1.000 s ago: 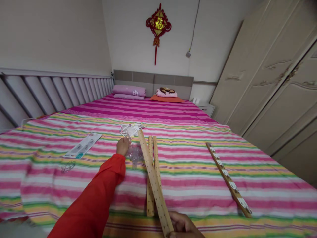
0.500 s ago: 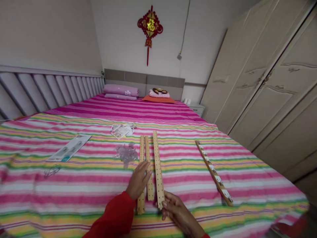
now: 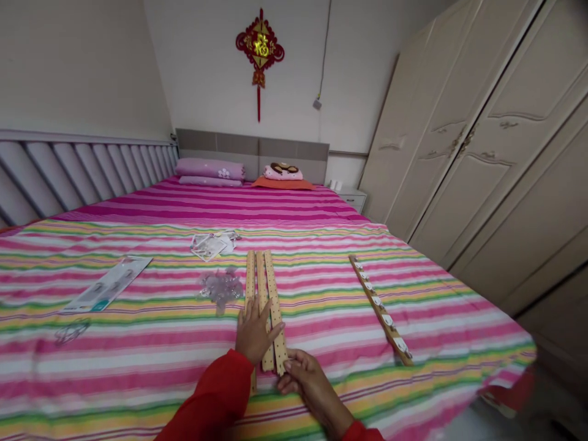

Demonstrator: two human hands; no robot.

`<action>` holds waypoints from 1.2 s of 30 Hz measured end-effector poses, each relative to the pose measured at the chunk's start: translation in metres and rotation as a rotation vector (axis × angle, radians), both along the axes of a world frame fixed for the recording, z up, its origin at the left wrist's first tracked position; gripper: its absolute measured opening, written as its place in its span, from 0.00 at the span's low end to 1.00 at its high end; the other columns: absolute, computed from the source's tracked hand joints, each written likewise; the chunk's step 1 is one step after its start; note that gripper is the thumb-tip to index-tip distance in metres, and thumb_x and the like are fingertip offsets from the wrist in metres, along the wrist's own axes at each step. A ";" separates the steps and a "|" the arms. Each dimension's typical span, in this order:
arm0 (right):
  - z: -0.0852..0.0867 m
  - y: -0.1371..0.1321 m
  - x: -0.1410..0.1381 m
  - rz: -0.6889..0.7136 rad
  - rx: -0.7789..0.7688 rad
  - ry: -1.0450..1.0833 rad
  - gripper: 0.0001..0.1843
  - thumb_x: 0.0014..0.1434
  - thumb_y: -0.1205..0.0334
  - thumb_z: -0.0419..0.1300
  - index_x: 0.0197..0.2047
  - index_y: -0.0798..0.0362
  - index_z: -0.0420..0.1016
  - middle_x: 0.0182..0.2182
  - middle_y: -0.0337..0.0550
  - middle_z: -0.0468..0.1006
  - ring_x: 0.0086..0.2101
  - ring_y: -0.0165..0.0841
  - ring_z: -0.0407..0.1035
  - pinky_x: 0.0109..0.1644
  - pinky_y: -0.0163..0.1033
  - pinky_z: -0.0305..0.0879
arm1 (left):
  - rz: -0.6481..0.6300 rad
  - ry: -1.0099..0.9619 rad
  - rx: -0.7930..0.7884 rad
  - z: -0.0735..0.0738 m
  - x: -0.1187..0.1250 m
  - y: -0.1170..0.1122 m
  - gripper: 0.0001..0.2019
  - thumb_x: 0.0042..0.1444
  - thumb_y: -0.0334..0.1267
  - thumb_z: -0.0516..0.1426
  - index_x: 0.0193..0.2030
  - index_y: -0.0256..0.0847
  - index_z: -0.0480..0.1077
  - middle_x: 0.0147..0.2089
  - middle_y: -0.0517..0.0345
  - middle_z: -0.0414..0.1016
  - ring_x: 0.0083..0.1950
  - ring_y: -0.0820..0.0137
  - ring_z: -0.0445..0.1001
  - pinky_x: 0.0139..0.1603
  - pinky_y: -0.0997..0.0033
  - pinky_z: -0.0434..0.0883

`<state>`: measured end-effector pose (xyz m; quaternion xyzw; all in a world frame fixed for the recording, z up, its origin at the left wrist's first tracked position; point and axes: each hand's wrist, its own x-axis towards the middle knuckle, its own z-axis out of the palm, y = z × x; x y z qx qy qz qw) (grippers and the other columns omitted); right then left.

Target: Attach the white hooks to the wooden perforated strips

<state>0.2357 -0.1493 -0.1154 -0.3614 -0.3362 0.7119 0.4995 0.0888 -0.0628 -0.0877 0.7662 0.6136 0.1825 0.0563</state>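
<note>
3 strips [image 3: 261, 278], L hand [image 3: 254, 334] atop, R fingers [image 3: 294, 370] @edge, bd [image 3: 380, 314] well apart

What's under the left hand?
Beneath the bare left hand: three long, pale, perforated wooden strips, side by side on the multicolour striped bedsheet. Their far ends show beyond it; the stretches directly beneath are covered.

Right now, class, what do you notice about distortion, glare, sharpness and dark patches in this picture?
Head view: the wardrobe leans, likely wide-angle distortion; head view: the gold centre of the wall hanging gleams; head view: holes in the wooden strips can be made out, but the clear plastic pieces blur together; head view: the lower right corner is dark.
</note>
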 end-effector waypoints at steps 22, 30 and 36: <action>0.012 -0.043 0.113 -0.883 -0.172 0.127 0.29 0.49 0.35 0.61 0.29 0.58 0.70 0.16 0.38 0.74 0.13 0.25 0.64 0.15 0.29 0.58 | -0.044 0.097 0.007 -0.015 -0.013 0.019 0.37 0.52 0.57 0.52 0.66 0.43 0.56 0.71 0.48 0.49 0.71 0.50 0.43 0.64 0.49 0.53; 0.003 -0.046 0.205 -0.922 -0.224 0.340 0.14 0.59 0.55 0.59 0.29 0.58 0.71 0.20 0.42 0.76 0.17 0.24 0.64 0.20 0.29 0.67 | -0.080 0.046 0.069 -0.017 -0.014 0.020 0.37 0.50 0.59 0.54 0.63 0.38 0.62 0.69 0.45 0.55 0.70 0.49 0.48 0.66 0.53 0.52; -0.006 -0.036 0.220 -0.649 -0.138 0.406 0.09 0.51 0.67 0.66 0.34 0.54 0.70 0.25 0.39 0.72 0.18 0.22 0.61 0.17 0.26 0.64 | -0.054 0.011 0.022 -0.008 -0.011 0.013 0.38 0.50 0.61 0.54 0.64 0.41 0.61 0.69 0.48 0.54 0.71 0.52 0.46 0.67 0.55 0.53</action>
